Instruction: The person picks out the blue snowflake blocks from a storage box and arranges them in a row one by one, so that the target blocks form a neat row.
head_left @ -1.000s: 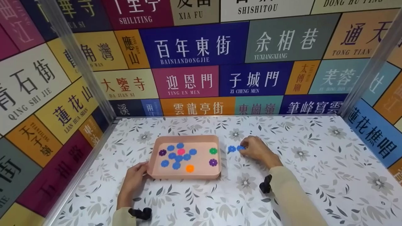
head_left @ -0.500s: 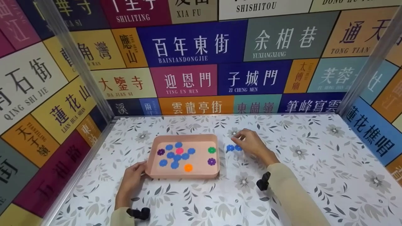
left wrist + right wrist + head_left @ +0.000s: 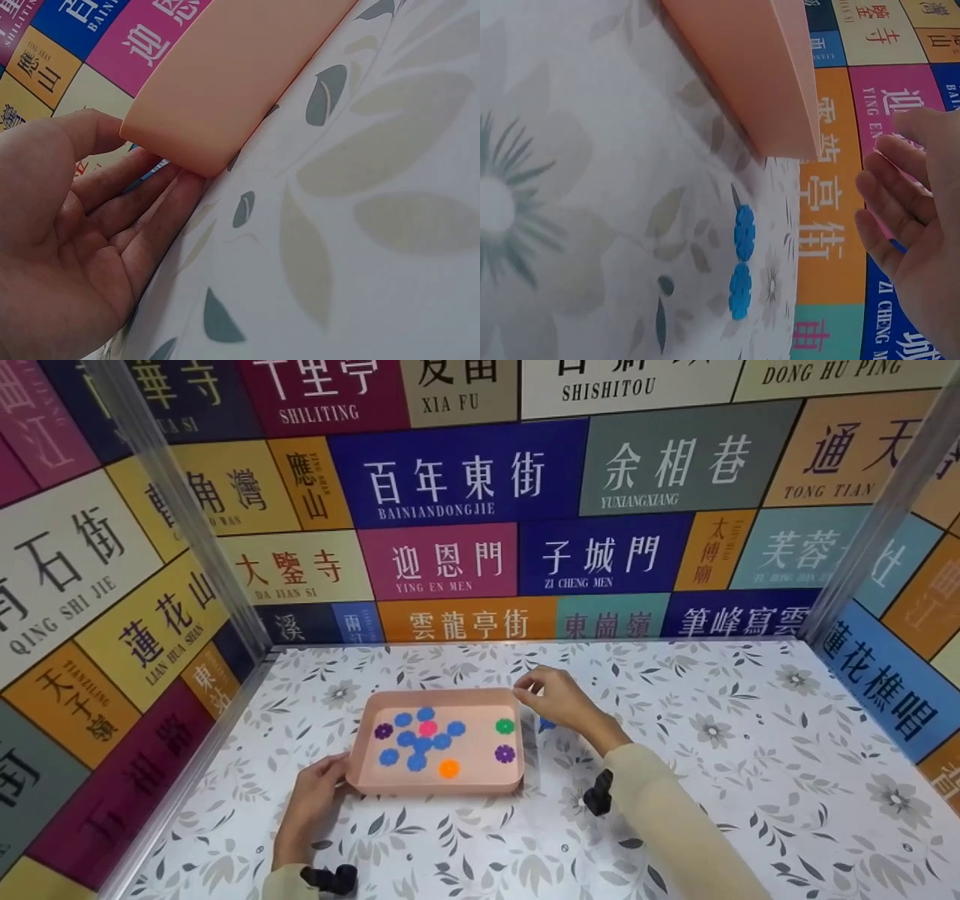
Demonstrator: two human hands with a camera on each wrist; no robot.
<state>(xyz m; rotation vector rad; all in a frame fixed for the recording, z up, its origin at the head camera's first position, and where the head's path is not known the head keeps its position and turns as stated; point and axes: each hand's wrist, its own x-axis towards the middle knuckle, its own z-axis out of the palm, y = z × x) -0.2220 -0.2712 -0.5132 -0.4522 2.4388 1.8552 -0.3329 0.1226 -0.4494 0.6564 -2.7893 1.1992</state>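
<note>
My left hand (image 3: 313, 795) grips the left side of a shallow peach tray (image 3: 435, 790); in the left wrist view its thumb lies at the rim and the fingers reach under the corner. Inside the tray lie several blue flower-shaped plastic discs (image 3: 422, 744), a pink disc (image 3: 427, 728), an orange disc (image 3: 448, 769), a green disc (image 3: 505, 726) and two purple discs (image 3: 505, 754). Above the tray's far right corner hovers my right hand (image 3: 559, 701), fingers loosely bent around nothing. Two blue discs (image 3: 741, 259) lie end to end on the table, mostly hidden by that hand in the head view.
A floral-patterned cloth (image 3: 675, 690) covers the table. Panels with printed street names (image 3: 450, 555) wall in the back and both sides, with clear posts (image 3: 862, 525) at the corners. Black wrist mounts (image 3: 598, 793) sit at both cuffs.
My right hand has let go of the blue disc beside the other one and moved left to the tray's far right corner. The left hand keeps its hold on the tray.
</note>
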